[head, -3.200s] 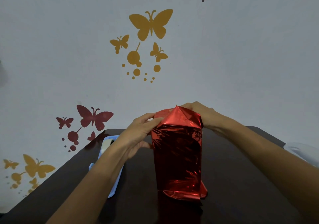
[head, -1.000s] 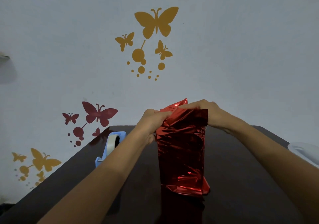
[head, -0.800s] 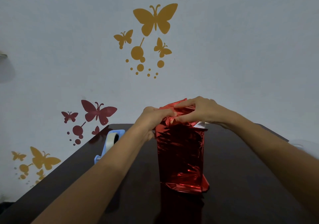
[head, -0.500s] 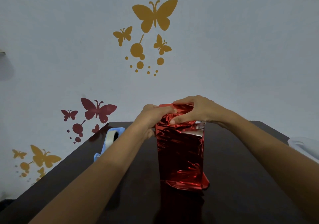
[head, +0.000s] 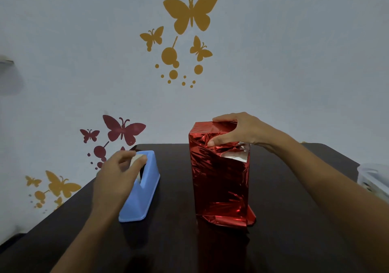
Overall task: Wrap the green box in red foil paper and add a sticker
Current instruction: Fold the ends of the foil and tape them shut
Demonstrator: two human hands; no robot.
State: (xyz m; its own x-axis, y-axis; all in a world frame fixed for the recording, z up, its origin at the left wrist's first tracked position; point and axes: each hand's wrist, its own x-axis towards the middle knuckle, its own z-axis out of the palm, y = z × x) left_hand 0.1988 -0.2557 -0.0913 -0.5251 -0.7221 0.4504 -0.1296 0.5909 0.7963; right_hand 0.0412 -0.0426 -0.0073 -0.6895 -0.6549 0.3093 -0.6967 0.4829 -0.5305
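Dark worktop (head: 174,247) is carrying a blue tape dispenser (head: 143,197), the left grip (head: 117,178) curling over its roll, and beside it the upright foil-wrapped box (head: 221,180), whose top folds the right grip (head: 240,131) is clamping, before a pale butterfly-decal wall (head: 294,62).

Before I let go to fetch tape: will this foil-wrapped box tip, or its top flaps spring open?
Standing tall on a narrow end, the wrapped box probably tips if nudged sideways. Its creased foil looks springy; flaps under the right hand likely reopen.
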